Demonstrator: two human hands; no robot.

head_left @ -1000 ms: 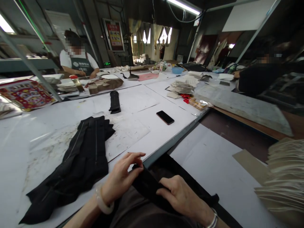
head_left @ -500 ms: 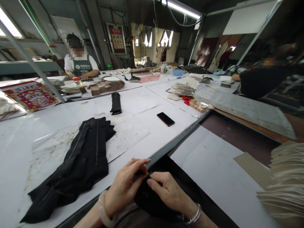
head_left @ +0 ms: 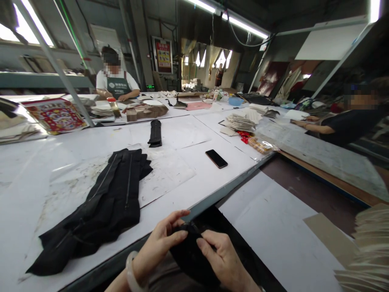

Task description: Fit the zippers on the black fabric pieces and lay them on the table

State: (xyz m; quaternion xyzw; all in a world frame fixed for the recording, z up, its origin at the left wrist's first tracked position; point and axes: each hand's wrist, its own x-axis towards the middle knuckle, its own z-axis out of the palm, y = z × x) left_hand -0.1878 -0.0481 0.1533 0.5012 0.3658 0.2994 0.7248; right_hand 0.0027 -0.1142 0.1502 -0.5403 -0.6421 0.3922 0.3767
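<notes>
Both hands pinch a piece of black fabric (head_left: 194, 255) over my lap, just off the table's front edge. My left hand (head_left: 165, 237), with a pale bangle at its wrist, grips the fabric's upper left with thumb and fingers. My right hand (head_left: 220, 253) has its thumb and bent fingers closed on the upper right side. Its lower part hangs in shadow. To the left, black fabric pieces with zippers (head_left: 106, 202) lie overlapped on the table. Beyond them is a small stack of black zippered strips (head_left: 155, 133).
A phone (head_left: 216, 158) lies on the white table (head_left: 182, 174). Stacked pale pieces (head_left: 238, 122) and a snack pack (head_left: 260, 145) sit farther right. Fanned beige sheets (head_left: 370, 247) are at my right. One person (head_left: 117, 83) works across the table, another (head_left: 343, 123) at the right.
My view has turned slightly left. My left thumb now lies along the fabric's top edge, and the hands are a little farther apart. The person at the right has both forearms forward.
</notes>
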